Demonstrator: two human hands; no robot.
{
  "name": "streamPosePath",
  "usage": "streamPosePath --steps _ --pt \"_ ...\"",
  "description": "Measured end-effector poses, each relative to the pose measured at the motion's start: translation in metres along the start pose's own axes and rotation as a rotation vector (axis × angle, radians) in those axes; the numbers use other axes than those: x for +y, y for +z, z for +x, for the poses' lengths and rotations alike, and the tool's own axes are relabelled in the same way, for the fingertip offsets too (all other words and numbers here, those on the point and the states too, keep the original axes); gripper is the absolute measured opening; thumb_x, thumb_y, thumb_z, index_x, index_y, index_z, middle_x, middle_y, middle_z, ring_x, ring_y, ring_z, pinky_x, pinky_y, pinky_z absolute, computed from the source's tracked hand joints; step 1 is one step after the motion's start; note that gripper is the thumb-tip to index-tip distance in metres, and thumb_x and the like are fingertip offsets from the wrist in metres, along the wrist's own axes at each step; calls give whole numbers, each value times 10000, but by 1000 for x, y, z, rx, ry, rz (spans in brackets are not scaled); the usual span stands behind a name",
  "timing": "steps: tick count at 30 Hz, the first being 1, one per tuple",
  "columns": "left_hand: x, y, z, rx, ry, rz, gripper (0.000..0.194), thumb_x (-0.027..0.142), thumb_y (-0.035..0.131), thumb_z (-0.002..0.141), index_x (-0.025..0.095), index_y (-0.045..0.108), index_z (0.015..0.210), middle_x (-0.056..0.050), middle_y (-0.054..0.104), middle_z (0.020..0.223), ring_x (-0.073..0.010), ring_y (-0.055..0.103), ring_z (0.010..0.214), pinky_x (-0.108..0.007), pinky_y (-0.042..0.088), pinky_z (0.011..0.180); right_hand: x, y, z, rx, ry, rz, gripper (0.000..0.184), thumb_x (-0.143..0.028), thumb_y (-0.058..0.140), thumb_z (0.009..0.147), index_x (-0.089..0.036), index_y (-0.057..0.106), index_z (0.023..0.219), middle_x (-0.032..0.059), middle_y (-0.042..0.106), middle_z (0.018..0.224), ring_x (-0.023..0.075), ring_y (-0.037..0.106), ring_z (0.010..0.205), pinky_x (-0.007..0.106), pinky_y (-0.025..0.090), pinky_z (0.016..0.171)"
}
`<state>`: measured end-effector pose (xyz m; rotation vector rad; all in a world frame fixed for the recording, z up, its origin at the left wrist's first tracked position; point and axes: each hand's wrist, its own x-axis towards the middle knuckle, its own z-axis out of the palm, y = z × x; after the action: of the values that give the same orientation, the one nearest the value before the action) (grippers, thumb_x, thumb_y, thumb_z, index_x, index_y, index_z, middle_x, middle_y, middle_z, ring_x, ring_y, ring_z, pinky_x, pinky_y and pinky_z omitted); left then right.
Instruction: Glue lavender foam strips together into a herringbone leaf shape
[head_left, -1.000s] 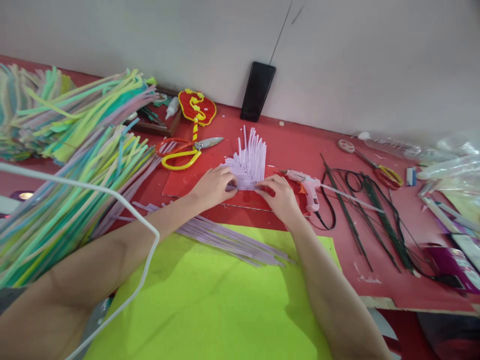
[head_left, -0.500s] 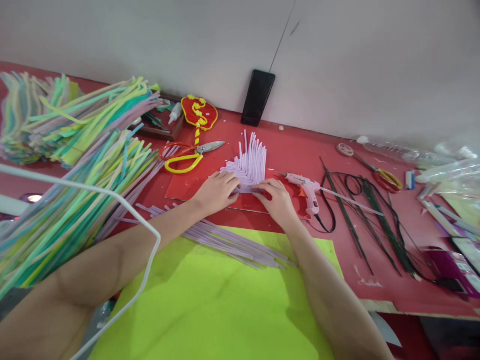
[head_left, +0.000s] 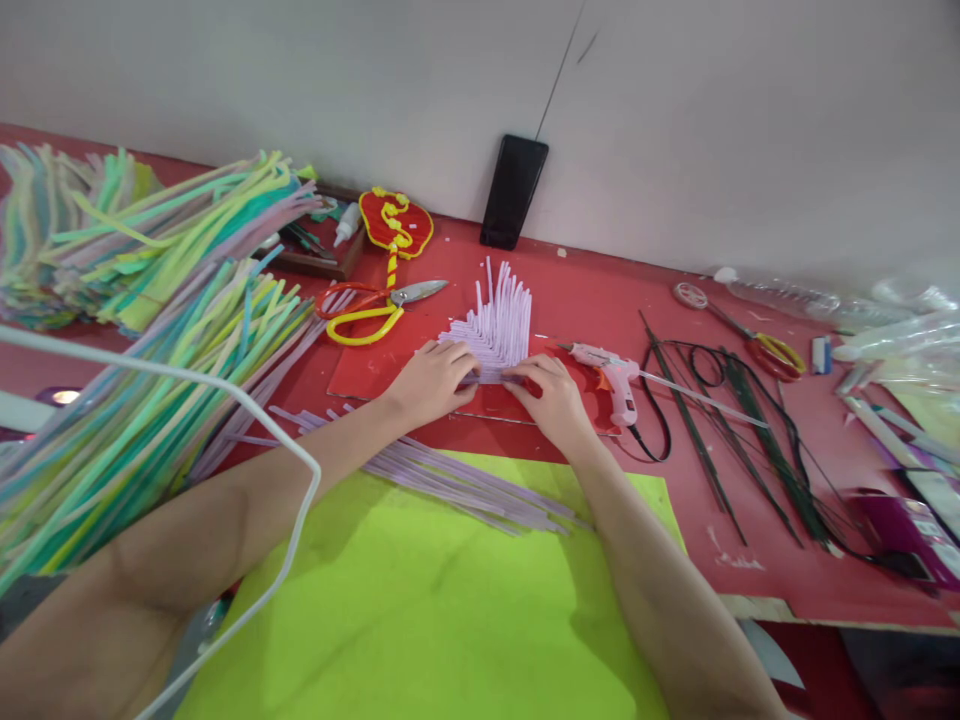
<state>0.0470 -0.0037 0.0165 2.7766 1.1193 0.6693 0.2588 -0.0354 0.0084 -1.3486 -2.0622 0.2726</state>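
Lilac pipe cleaners (head_left: 504,318) lie side by side in a folded, V-patterned piece on a red board (head_left: 367,372). At the piece's lower left edge is my left hand (head_left: 436,380), its fingers closed and bent over the strips. My right hand (head_left: 552,398) pinches the lower right edge between thumb and fingers. Both sets of fingertips are partly hidden, so the exact strip in them is hard to see. Loose lilac pipe cleaners (head_left: 465,490) rest below my wrists, across a lime-green sheet (head_left: 435,600).
Bundles of coloured pipe cleaners (head_left: 150,400) fill the left. Scissors (head_left: 375,312) lie behind my left hand, a pink glue gun (head_left: 616,380) right of my right hand. A phone (head_left: 514,192) leans on the wall. A white cable (head_left: 225,385) crosses over my left arm.
Both hands stay at the lower edge of the lilac piece, almost unmoved. The whole view has shifted very slightly.
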Motion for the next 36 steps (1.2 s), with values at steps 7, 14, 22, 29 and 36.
streamPosePath --steps 7,14,22,29,36 --pt "0 0 1 -16 -18 -28 62 192 588 822 162 611 871 -43 638 910 -194 585 849 -341 412 792 0 0 0 -1 0 -5 100 -232 601 851 -237 687 901 44 648 910 215 575 890 399 468 834" --pt "0 -1 2 -30 -35 -37 60 175 583 826 167 614 878 -37 643 906 -196 590 852 -345 404 797 -1 1 0 -4 14 -1 111 -236 595 854 -246 690 910 42 646 907 214 571 896 398 466 844" --pt "-2 -5 -1 -36 -7 -45 90 170 577 826 165 593 915 -45 631 931 -201 581 895 -349 395 831 -1 -2 0 -23 17 0 127 -241 586 858 -248 697 920 48 649 917 215 582 904 401 466 845" --pt "-5 -3 -3 -31 -12 -38 81 193 575 823 180 587 902 -35 633 939 -203 573 899 -360 373 866 2 -1 0 -30 31 10 136 -274 577 866 -258 697 927 50 650 930 220 577 906 412 470 846" --pt "-6 -2 -3 -33 -25 -46 80 195 578 819 180 579 897 -30 636 939 -197 569 903 -356 356 886 0 -2 0 -33 34 11 141 -282 576 867 -254 699 929 50 646 927 220 575 904 410 470 849"
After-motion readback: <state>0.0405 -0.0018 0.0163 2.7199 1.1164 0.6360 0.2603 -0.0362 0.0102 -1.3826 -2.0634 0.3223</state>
